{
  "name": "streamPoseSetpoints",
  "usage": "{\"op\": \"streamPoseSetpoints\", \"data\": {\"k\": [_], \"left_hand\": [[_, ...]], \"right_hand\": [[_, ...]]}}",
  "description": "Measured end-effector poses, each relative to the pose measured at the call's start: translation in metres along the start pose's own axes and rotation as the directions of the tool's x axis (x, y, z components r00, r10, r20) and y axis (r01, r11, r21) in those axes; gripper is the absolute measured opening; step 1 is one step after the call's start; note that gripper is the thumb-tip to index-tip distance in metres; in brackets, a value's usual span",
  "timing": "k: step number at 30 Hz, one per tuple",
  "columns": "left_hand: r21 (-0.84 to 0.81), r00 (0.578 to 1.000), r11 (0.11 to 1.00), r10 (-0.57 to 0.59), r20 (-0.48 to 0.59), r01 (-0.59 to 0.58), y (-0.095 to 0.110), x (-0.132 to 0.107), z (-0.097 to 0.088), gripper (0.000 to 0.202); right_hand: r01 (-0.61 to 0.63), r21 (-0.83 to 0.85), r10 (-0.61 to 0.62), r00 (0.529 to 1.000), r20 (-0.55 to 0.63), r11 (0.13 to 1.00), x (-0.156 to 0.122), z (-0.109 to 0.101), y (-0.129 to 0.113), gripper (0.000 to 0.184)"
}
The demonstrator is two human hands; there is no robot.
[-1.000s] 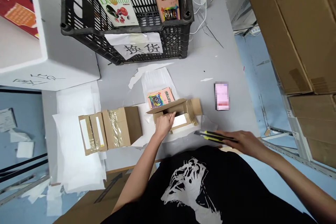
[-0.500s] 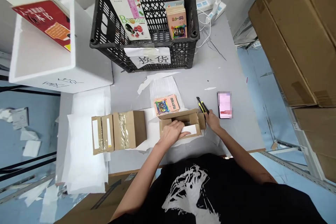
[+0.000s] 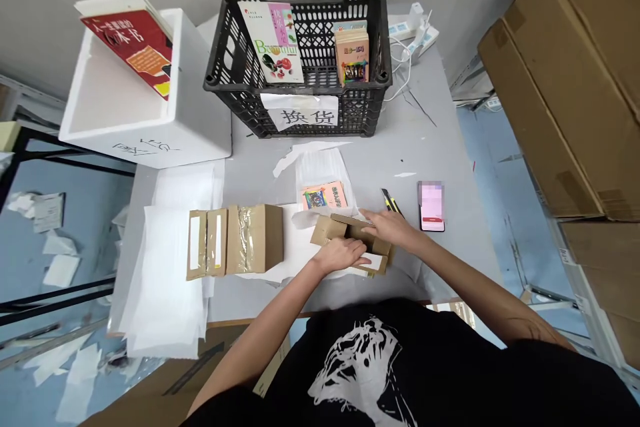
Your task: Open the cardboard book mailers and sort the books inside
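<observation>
My left hand (image 3: 341,255) lies flat on the near side of a small cardboard mailer box (image 3: 353,239), with a white strip showing at the box's front edge. My right hand (image 3: 393,228) rests on the box's raised flap, its fingers pointing left. A yellow-and-black utility knife (image 3: 391,203) lies on the table just beyond my right hand, touching neither hand. Behind the box, a small picture book (image 3: 324,195) sits on a clear plastic sleeve (image 3: 323,170). A taped cardboard box (image 3: 236,241) stands to the left.
A black plastic crate of books (image 3: 295,33) stands at the back of the grey table (image 3: 415,153). A white foam box (image 3: 145,127) is at back left, white sheets (image 3: 167,280) at left, a phone (image 3: 431,205) at right, and large cartons (image 3: 560,113) beyond the table's right edge.
My right hand has let go of the utility knife, which now lies on the table, and has moved onto the box flap. The box flaps sit lower, and the view has tilted upward.
</observation>
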State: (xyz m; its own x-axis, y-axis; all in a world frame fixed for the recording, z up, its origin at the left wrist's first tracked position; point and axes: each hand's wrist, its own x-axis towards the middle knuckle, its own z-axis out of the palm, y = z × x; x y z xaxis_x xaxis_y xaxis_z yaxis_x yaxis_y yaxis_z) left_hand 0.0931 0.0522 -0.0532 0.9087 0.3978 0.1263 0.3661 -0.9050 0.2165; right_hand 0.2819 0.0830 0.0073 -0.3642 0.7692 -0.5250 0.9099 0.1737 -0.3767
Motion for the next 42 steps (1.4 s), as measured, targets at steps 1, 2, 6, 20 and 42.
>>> {"op": "streamPoseSetpoints", "data": {"k": [1, 2, 6, 20, 42], "left_hand": [[0.021, 0.999, 1.0, 0.022, -0.039, -0.021, 0.0, -0.001, 0.0, 0.044], [0.043, 0.996, 0.998, 0.041, -0.077, -0.038, 0.001, -0.003, 0.0, 0.044], [0.079, 0.985, 0.994, 0.087, -0.146, -0.076, -0.001, -0.014, -0.009, 0.042], [-0.081, 0.625, 0.63, -0.776, -0.085, 0.772, 0.048, -0.024, -0.045, 0.033], [0.098, 0.77, 0.778, -0.628, 0.108, 0.621, 0.003, -0.047, -0.042, 0.057]], "right_hand": [[-0.009, -0.029, 0.009, 1.0, 0.02, 1.0, 0.003, 0.004, -0.002, 0.044], [-0.01, -0.042, 0.011, 1.0, 0.029, 0.999, 0.005, 0.008, -0.002, 0.037], [-0.006, -0.047, 0.008, 0.999, 0.038, 0.999, 0.006, 0.017, 0.004, 0.033], [-0.308, 0.217, 0.311, 0.95, 0.018, 0.926, -0.061, 0.059, -0.062, 0.034], [-0.276, 0.718, 0.01, 0.936, 0.351, 0.639, -0.059, 0.05, -0.031, 0.038]]}}
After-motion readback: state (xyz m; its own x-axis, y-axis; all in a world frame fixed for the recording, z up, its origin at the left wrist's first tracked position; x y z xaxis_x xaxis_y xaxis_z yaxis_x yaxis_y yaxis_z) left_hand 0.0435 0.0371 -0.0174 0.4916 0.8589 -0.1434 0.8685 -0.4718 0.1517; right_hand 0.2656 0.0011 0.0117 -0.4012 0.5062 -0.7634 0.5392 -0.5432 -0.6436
